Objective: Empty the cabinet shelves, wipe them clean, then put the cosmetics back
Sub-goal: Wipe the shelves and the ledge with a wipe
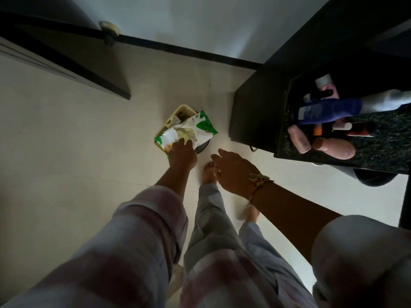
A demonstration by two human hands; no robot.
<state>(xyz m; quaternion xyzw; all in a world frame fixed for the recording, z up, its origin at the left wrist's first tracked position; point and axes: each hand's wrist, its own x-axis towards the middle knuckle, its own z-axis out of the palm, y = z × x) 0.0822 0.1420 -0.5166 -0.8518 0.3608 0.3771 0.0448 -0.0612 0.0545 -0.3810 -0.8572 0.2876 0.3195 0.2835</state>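
Observation:
My left hand [182,154] reaches down and grips a green-and-white wipes pack [189,131] by its near edge, above a small yellow-rimmed bin [181,110] on the floor. To the right of it, my right hand [232,172] hovers with fingers relaxed and holds nothing; a thread band circles its wrist. Several cosmetics lie on the dark speckled counter [384,143] at the right: a blue bottle [329,111], a pink tube [299,138] and a tan bottle [333,147], with smaller tubes behind them.
A dark cabinet [258,107] stands under the counter at the right. A dark door [66,63] hangs open at upper left, with a round doorstop [109,30] by the black skirting. My bare feet [210,171] stand on pale floor tiles.

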